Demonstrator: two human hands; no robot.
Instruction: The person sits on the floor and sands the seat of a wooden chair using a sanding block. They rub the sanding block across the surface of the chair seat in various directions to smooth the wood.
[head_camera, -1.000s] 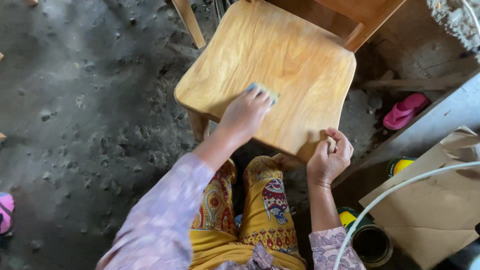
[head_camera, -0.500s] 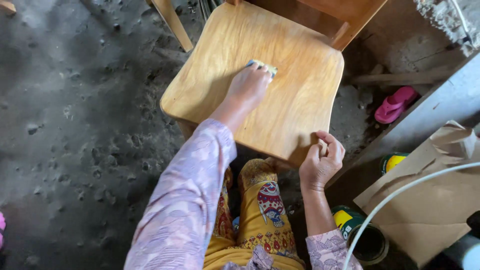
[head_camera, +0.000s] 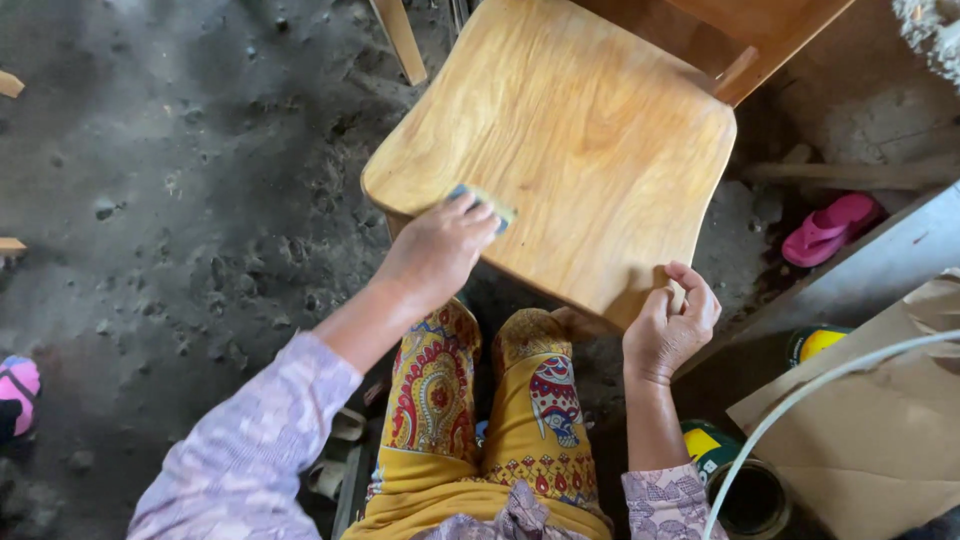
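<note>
Right hand (head_camera: 668, 325) gripping near front corner of pale varnished wooden chair seat (head_camera: 570, 140), fingers curled round edge, steadying. Left hand (head_camera: 440, 250) clenched on small grey-and-yellow sanding pad (head_camera: 482, 203), pressing flat at seat's near-left edge. Best keeping pad flat, pressure even, stroking along grain, easing off near rim. Beyond: pink sandal (head_camera: 830, 228) lying on dusty floor.

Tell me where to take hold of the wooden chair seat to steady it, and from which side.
Probably grip the wooden chair seat at its near front corner, coming from the right, where the right hand already curls around the rim. The edge there is thin, rounded and overhanging. The left hand presses a small pad on top, so that side is taken.
</note>
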